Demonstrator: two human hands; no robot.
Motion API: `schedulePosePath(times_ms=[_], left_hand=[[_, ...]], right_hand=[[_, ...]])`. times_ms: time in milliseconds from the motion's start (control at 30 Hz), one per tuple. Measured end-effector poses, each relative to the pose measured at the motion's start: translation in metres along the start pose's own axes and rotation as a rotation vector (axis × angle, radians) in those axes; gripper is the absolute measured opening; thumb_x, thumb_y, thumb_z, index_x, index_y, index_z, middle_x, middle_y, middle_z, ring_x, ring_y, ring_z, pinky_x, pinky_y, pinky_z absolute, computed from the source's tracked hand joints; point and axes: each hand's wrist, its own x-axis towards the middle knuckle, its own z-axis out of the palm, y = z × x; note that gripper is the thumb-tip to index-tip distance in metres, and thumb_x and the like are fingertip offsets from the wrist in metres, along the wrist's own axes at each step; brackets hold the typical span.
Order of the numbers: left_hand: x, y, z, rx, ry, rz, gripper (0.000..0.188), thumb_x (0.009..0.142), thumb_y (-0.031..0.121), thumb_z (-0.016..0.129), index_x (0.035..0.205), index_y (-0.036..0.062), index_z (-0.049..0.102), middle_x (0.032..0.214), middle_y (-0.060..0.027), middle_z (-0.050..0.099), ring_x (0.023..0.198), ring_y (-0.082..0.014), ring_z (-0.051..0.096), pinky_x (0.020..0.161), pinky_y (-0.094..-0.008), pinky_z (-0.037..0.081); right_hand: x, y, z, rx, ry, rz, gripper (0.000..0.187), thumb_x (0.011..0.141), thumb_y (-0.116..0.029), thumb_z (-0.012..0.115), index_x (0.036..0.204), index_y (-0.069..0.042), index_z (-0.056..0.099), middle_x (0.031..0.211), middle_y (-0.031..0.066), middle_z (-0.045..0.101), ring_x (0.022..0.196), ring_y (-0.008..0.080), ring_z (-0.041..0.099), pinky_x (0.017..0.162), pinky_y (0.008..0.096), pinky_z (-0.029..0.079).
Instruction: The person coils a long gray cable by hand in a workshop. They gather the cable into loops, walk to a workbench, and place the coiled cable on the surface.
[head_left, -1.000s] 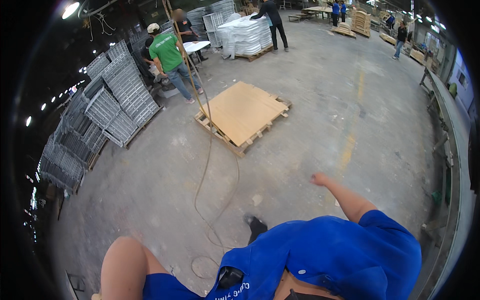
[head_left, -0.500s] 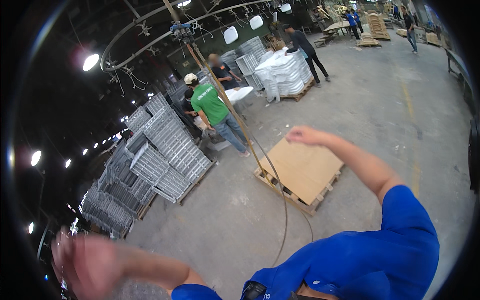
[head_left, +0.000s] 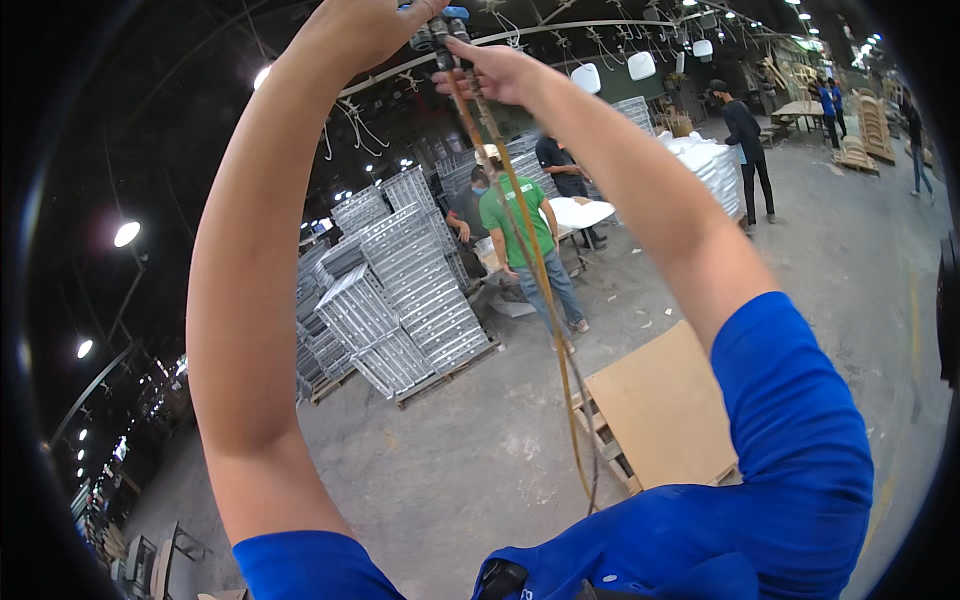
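Observation:
Both my arms are raised overhead. At the top edge my left hand (head_left: 372, 28), partly cut off, has its fingers curled at a blue-handled valve (head_left: 456, 13) on a hanging hose fitting. My right hand (head_left: 492, 74) is just below, fingers stretched out and apart beside the dark couplings (head_left: 441, 50). Two hoses drop from the fitting: a reddish-to-yellow hose (head_left: 546, 285) and a greyish one beside it. They run down in front of me toward the floor.
Stacked grey metal frames (head_left: 415, 285) stand on pallets at left. A pallet topped with a tan board (head_left: 660, 405) lies at right. A person in a green shirt (head_left: 515, 215) and others work beyond. White wrapped goods (head_left: 705, 165) are stacked farther back. An overhead rail (head_left: 600, 24) carries hooks.
My left hand has swung up from the lower left to the valve. My right hand has risen from above the board to the couplings. The view has shifted left.

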Motion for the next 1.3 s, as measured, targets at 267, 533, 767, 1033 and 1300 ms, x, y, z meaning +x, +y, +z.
schedulePosePath(times_ms=[267, 533, 767, 1033, 1300], left_hand=[[0.051, -0.060, 0.109, 0.437, -0.205, -0.400, 0.067, 0.072, 0.069, 0.046, 0.110, 0.0152, 0.059, 0.101, -0.0170, 0.059, 0.099, -0.0297, 0.057, 0.082, -0.0427, 0.046], [0.033, -0.113, 0.147, 0.361, -0.172, -0.611, 0.082, 0.063, 0.073, 0.049, 0.121, 0.0159, 0.051, 0.113, -0.0130, 0.055, 0.102, -0.0291, 0.055, 0.087, -0.0432, 0.041], [0.023, -0.154, 0.157, 0.137, -0.106, -0.608, 0.084, 0.061, 0.073, 0.051, 0.118, 0.0116, 0.055, 0.104, -0.0144, 0.060, 0.099, -0.0278, 0.056, 0.087, -0.0362, 0.040], [0.023, -0.206, 0.169, 0.035, -0.086, -0.648, 0.083, 0.059, 0.065, 0.058, 0.120, 0.0088, 0.053, 0.107, -0.0167, 0.058, 0.102, -0.0254, 0.055, 0.089, -0.0328, 0.038], [0.022, -0.230, 0.175, -0.295, -0.101, -0.709, 0.076, 0.066, 0.061, 0.059, 0.117, 0.0058, 0.054, 0.107, -0.0148, 0.058, 0.100, -0.0211, 0.054, 0.086, -0.0301, 0.039]], right_hand=[[0.021, 0.026, 0.077, 0.476, -0.224, -0.196, 0.021, 0.085, -0.018, 0.058, 0.094, -0.002, 0.048, 0.071, 0.0126, 0.058, 0.054, 0.0208, 0.058, 0.053, 0.0377, 0.054], [0.025, 0.046, 0.081, 0.540, -0.241, -0.009, 0.025, 0.085, -0.022, 0.058, 0.083, 0.003, 0.053, 0.068, 0.0125, 0.058, 0.050, 0.0173, 0.053, 0.047, 0.0287, 0.046], [0.037, 0.047, 0.088, 0.305, -0.072, -0.153, 0.016, 0.081, -0.010, 0.059, 0.081, 0.005, 0.056, 0.065, 0.0140, 0.059, 0.046, 0.0160, 0.051, 0.040, 0.0286, 0.041], [0.065, 0.048, 0.103, 0.456, -0.078, -0.013, 0.011, 0.076, 0.000, 0.060, 0.074, 0.008, 0.053, 0.060, 0.0171, 0.055, 0.040, 0.0173, 0.045, 0.033, 0.0275, 0.032], [0.070, 0.049, 0.110, 0.183, 0.089, -0.014, 0.009, 0.079, -0.001, 0.058, 0.079, 0.008, 0.054, 0.061, 0.0176, 0.056, 0.039, 0.0181, 0.047, 0.032, 0.0287, 0.035]])
